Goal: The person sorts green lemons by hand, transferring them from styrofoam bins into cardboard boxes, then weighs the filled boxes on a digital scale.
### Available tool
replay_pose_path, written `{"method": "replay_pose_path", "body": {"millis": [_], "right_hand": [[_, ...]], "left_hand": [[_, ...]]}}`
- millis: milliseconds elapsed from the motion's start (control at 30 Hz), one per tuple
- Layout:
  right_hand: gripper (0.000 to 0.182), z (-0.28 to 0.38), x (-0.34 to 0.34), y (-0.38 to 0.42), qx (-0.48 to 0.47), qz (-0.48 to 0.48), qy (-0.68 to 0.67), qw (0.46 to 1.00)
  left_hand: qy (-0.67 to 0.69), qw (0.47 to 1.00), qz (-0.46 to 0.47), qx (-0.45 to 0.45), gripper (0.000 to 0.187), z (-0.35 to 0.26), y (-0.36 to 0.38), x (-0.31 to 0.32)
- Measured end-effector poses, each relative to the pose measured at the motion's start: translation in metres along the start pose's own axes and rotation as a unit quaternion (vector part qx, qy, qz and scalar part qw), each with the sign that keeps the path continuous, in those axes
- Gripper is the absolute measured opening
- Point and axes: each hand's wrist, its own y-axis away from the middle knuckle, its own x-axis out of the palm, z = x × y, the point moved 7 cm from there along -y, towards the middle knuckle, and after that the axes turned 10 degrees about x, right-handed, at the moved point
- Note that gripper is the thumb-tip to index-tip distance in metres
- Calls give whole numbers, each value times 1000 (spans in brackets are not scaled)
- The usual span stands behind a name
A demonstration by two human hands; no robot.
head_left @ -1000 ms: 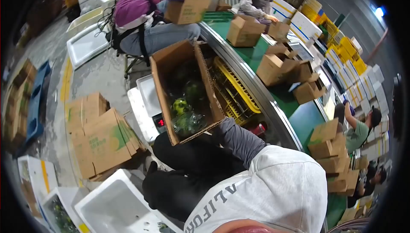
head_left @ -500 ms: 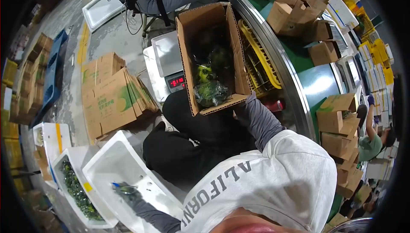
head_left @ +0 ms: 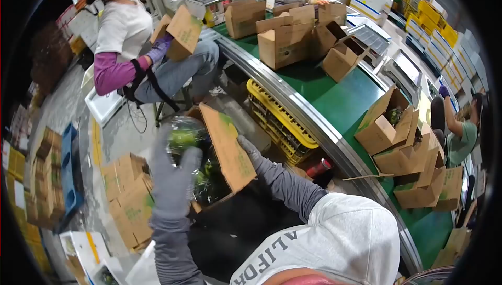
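Observation:
A cardboard box [head_left: 228,148], tilted on my lap, holds clear bags of green fruit [head_left: 207,178]. My right hand [head_left: 250,150], in a grey glove, grips the box's right side. On the box's left, my gloved left hand [head_left: 175,172] is blurred by motion. Its thumb and fingers lie around a clear plastic bag of green fruit [head_left: 183,137] at the box's opening. The tilted side wall hides part of the box's inside.
A green conveyor belt [head_left: 319,94] with a metal rail carries several open boxes [head_left: 285,44]. Beneath it are a yellow crate [head_left: 277,123] and a red can [head_left: 319,168]. A co-worker [head_left: 123,39] holds a box at upper left. Flattened cartons [head_left: 128,201] stand on the left.
My left hand has come up from the white foam box to the cardboard box with a bag. The box has tilted and shifted left. My view has swung upward.

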Motion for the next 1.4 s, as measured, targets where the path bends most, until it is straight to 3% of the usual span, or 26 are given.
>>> {"method": "replay_pose_path", "body": {"millis": [33, 100, 133, 233, 367, 400, 433, 467, 567, 633, 700, 733, 833, 933, 967, 1000, 1067, 1133, 1233, 1300, 1333, 1367, 1400], "right_hand": [[60, 6, 5, 5, -16, -29, 28, 999], [60, 13, 7, 8, -5, 21, -4, 1000], [61, 15, -8, 6, -3, 17, -17, 1000], [64, 19, -32, 4, 9, 18, -58, 998], [59, 19, -1, 5, 19, 40, -64, 997], [59, 17, 0, 0, 7, 36, -42, 998], [59, 14, -1, -4, -5, 30, -21, 999], [60, 13, -16, -9, -12, -54, -1, 998], [59, 7, 2, -10, 45, 77, -118, 989], [60, 9, -3, -6, 25, 35, -111, 993], [63, 14, -7, -4, -8, 4, -69, 998], [64, 17, 0, -4, -14, 23, -72, 997], [66, 29, 9, -5, -22, 47, -79, 995], [68, 37, -23, -24, -29, 22, -98, 994], [69, 32, -26, -30, -22, 24, -74, 997], [70, 28, -29, -35, -16, 26, -49, 998], [71, 24, -22, -44, 9, 41, 12, 999], [70, 22, -16, -54, 1, 64, 97, 993], [63, 16, -10, -73, 15, 67, 159, 985], [57, 5, -17, -81, 44, 25, 194, 980], [48, 3, -28, -81, 97, -42, 262, 959], [44, 0, -13, -81, 111, -10, 323, 940], [47, -12, -53, -97, 95, -43, 485, 868]], "left_hand": [[-129, 985, 65, 99, 62, 0, 1, 26], [-10, 993, 104, -63, 63, -7, -2, 43], [67, 991, 81, -82, 61, -4, -3, 46], [-183, 954, 182, 152, 56, -11, -2, 55], [-269, 874, 397, 75, 49, 12, 14, 84], [-323, 852, 411, 34, 44, 19, 13, 89], [-264, 874, 365, -182, 46, 38, 13, 85], [-172, 908, 337, -180, 47, 44, 12, 93], [109, 953, 230, -166, 48, 86, 19, 111], [120, 959, 230, -109, 50, 89, 15, 112], [-43, 949, 312, -11, 53, 62, 4, 103], [-21, 947, 318, -31, 58, 36, -3, 96], [-163, 959, 214, 92, 60, -8, -16, 65], [-173, 984, 39, 6, 61, 31, -4, 34], [-14, 998, -6, -68, 61, 56, 9, 32], [147, 978, -52, -138, 60, 84, 23, 35], [284, 922, -94, -246, 58, 119, 31, 36], [156, 980, -39, -117, 59, 119, 16, 19], [152, 986, -29, -67, 63, 126, -5, 7], [270, 952, -45, -136, 68, 161, -16, 2], [282, 955, -18, -87, 70, 224, -17, 2], [304, 946, 2, -113, 69, 289, -22, 14], [231, 954, 20, -191, 67, 281, -22, 22]]}}
